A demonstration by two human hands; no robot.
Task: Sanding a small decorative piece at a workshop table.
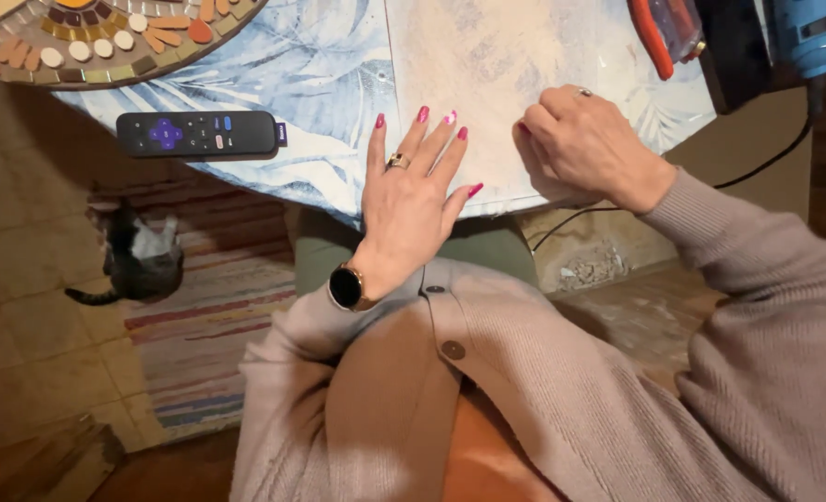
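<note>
Place: a home, with a craft corner set up in a living space.
Tabletop: blue leaf-patterned cloth covering on the tabletop (320,65).
Craft signs: round mosaic panel of brown, orange and cream tiles (106,37); blue glue gun (808,37).
Home signs: black remote control with purple buttons (197,133); striped woven rug (208,316); grey-and-white cat (138,256) on the tiled floor (22,279).

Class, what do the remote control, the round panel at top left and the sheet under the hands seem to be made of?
Remote control: likely matte black plastic with coloured rubbery buttons. Round panel: a mosaic of small glossy tiles, probably ceramic or glass. Sheet: pale and thin, flat like paper or film; uncertain.
</note>
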